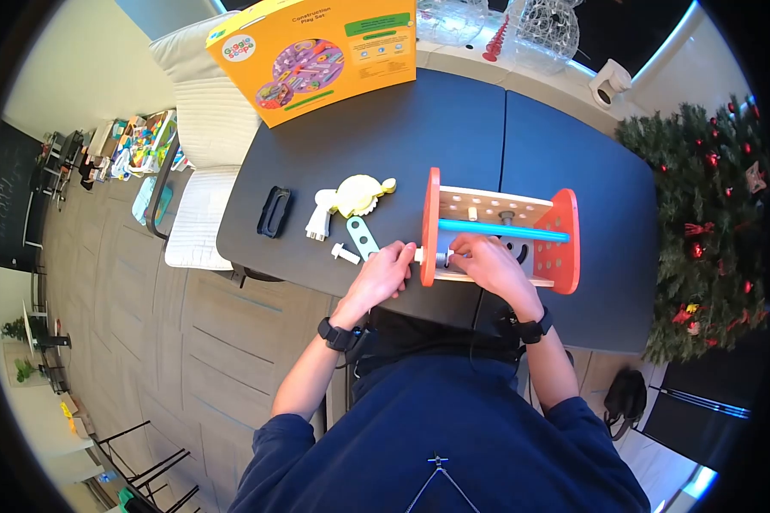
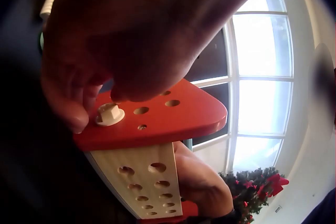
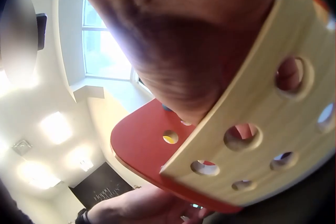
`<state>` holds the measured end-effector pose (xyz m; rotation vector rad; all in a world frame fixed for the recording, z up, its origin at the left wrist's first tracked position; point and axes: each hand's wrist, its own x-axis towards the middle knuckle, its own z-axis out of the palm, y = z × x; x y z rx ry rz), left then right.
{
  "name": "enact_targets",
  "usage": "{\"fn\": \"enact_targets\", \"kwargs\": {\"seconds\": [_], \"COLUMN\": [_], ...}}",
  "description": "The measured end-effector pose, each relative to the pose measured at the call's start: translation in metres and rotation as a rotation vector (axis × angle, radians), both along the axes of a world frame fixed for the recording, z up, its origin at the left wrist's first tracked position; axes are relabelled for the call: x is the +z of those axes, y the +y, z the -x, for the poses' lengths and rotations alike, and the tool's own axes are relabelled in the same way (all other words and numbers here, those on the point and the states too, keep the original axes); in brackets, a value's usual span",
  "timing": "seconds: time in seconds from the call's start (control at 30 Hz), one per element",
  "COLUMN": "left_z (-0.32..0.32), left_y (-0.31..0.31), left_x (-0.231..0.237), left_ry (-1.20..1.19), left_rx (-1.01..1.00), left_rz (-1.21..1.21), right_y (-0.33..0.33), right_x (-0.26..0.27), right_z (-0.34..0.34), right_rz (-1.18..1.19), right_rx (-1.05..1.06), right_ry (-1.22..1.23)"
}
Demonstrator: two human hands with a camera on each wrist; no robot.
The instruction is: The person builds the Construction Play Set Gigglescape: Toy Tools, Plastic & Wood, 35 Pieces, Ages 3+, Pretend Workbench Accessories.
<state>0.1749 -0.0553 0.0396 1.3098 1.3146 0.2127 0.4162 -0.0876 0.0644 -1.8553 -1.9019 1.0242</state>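
A toy toolbox with red end panels (image 1: 565, 244) and pale wooden perforated sides (image 3: 220, 145) stands before me. A blue rod (image 1: 505, 231) spans it. The white bolt (image 2: 109, 113) goes through its left panel, hexagonal head outward. My left hand (image 1: 387, 272) is at this head, fingers bent around it. Inside the box, the fingertips of my right hand (image 1: 490, 263) pinch a small grey nut (image 1: 441, 259) near the bolt's inner end; the hand partly hides it. In the right wrist view the palm covers most of the box's inside.
Left of the box lie another white bolt (image 1: 345, 253), a pale green strip (image 1: 362, 238), a yellow saw-toothed toy (image 1: 359, 195), a white toy piece (image 1: 320, 215) and a black holder (image 1: 275, 212). An orange box (image 1: 316, 60) stands behind. A decorated tree (image 1: 701, 231) is to the right.
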Motion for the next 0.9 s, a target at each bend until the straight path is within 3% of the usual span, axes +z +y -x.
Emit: {"fn": "enact_targets", "kwargs": {"seconds": [0.3, 0.53, 0.9], "left_z": [0.015, 0.024, 0.026], "left_y": [0.006, 0.009, 0.006], "left_x": [-0.025, -0.018, 0.001], "left_ry": [-0.2, -0.297, -0.38], "left_rx": [0.014, 0.068, 0.1], "left_rz": [0.127, 0.145, 0.156], "right_y": [0.016, 0.019, 0.019], "right_x": [-0.002, -0.014, -0.008], "right_z": [0.009, 0.013, 0.012], "right_rz": [0.083, 0.054, 0.178], "right_rx": [0.088, 0.076, 0.067], "right_ry": [0.018, 0.203, 0.205]}}
